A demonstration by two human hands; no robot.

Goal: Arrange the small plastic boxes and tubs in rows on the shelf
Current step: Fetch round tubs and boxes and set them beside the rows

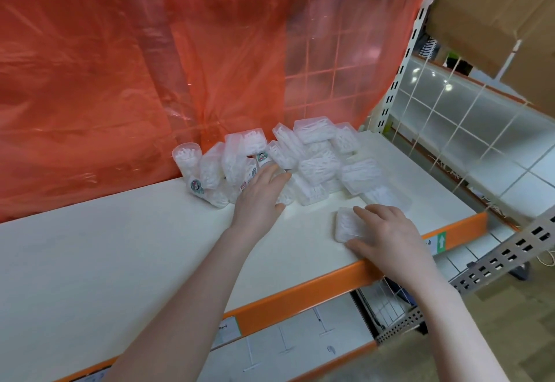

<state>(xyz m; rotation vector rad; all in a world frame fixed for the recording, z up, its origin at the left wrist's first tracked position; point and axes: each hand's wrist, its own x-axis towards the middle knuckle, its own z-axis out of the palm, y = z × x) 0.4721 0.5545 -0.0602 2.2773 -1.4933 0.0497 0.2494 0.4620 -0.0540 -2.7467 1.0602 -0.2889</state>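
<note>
Here, on a white shelf [120, 246]: right hand [387, 231] gripping one flat plastic box [347, 225], long axis running away from the wrist; left hand [261, 192] with straight fingers touching the jumbled pile of boxes and tubs [300, 162], just ahead. Nearer the pile: left hand. No rows yet.

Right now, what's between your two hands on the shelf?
Just bare white shelf between the left hand and right hand, seen from the head camera. The pile of boxes sits behind.
</note>
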